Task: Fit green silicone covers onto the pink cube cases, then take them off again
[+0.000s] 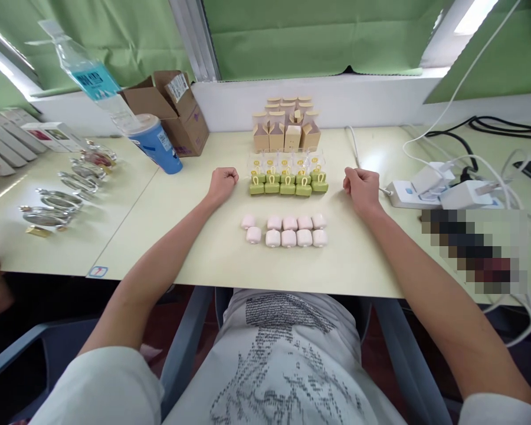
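Head view: left hand (223, 180) and right hand (360, 188) rest on the table (354, 262).
Both fists are closed, flanking the green cases (287, 188) at frame centre; pink cases (287, 231) lie just below.

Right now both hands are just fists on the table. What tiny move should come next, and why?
Probably open the right hand and slide it toward the green pieces. Both it and the left hand rest shut on the table, holding nothing I can see. Those pieces lie right between the two hands, closer to them than the pink cases.
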Action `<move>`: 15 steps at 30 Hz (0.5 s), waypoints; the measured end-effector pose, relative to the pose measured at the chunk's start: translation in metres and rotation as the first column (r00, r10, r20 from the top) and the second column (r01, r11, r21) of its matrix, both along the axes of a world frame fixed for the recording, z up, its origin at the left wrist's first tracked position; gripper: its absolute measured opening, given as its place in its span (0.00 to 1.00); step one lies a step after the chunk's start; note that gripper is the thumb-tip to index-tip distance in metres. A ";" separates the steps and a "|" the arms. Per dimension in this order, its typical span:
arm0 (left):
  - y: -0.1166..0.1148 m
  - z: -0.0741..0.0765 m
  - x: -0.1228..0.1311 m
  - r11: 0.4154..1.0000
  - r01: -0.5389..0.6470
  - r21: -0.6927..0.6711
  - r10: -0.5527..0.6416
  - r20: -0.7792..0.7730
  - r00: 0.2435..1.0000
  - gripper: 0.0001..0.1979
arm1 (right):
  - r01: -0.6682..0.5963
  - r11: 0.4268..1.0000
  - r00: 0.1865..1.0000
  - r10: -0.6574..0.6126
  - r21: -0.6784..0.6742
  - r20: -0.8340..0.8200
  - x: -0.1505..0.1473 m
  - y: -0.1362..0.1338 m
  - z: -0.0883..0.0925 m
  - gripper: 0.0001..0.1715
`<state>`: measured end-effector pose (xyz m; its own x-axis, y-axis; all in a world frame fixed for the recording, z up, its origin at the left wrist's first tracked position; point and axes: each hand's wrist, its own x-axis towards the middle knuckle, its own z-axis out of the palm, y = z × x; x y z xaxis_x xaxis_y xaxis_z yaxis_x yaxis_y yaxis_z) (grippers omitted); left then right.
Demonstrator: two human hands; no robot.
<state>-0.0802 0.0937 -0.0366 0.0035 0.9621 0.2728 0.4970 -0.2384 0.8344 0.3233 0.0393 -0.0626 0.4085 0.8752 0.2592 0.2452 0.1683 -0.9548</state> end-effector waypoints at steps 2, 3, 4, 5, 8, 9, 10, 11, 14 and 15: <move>-0.001 0.000 0.000 1.000 -0.005 -0.004 0.005 -0.009 1.000 0.10 | 0.022 1.000 1.000 -0.022 -0.001 -0.004 0.001 0.001 -0.002 0.29; 0.000 -0.001 0.000 1.000 -0.005 -0.005 0.005 -0.013 1.000 0.10 | 0.037 0.999 0.999 -0.037 -0.001 -0.015 0.001 0.002 -0.002 0.28; 0.000 -0.002 0.000 1.000 -0.004 -0.005 0.004 -0.017 1.000 0.10 | 0.052 0.999 0.998 -0.052 0.000 -0.032 0.001 0.004 -0.003 0.26; 0.001 -0.004 -0.001 1.000 -0.001 -0.007 0.001 -0.017 1.000 0.11 | 0.058 0.998 0.997 -0.058 0.001 -0.047 0.001 0.005 -0.003 0.24; 0.001 -0.009 0.001 1.000 -0.009 -0.022 0.010 0.023 1.000 0.10 | 0.042 0.999 0.997 -0.043 -0.009 -0.061 0.000 0.007 -0.004 0.14; 0.001 -0.011 0.003 0.999 -0.015 -0.028 0.017 0.051 0.999 0.10 | 0.036 0.999 0.998 -0.036 -0.014 -0.050 0.000 0.007 -0.003 0.12; 0.000 -0.013 0.005 0.999 -0.020 -0.034 0.023 0.081 0.996 0.10 | 0.027 0.999 0.999 -0.028 -0.020 -0.027 -0.001 0.006 -0.003 0.10; -0.001 -0.014 0.007 0.999 -0.023 -0.038 0.027 0.111 0.993 0.10 | 0.014 1.000 1.000 -0.014 -0.025 0.004 -0.002 0.005 -0.002 0.10; -0.004 -0.016 0.013 0.999 -0.016 -0.042 0.023 0.176 0.984 0.12 | -0.028 0.999 0.995 0.031 -0.034 0.090 -0.004 0.001 0.001 0.11; -0.005 -0.016 0.015 0.999 -0.013 -0.042 0.020 0.187 0.982 0.12 | -0.037 0.999 0.994 0.041 -0.037 0.105 -0.005 0.000 0.002 0.11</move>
<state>-0.0655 0.0889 -0.0524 -0.0598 0.9719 0.2277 0.3346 -0.1954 0.9219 0.3183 0.0395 -0.0605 0.3461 0.8990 0.2683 0.3386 0.1470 -0.9294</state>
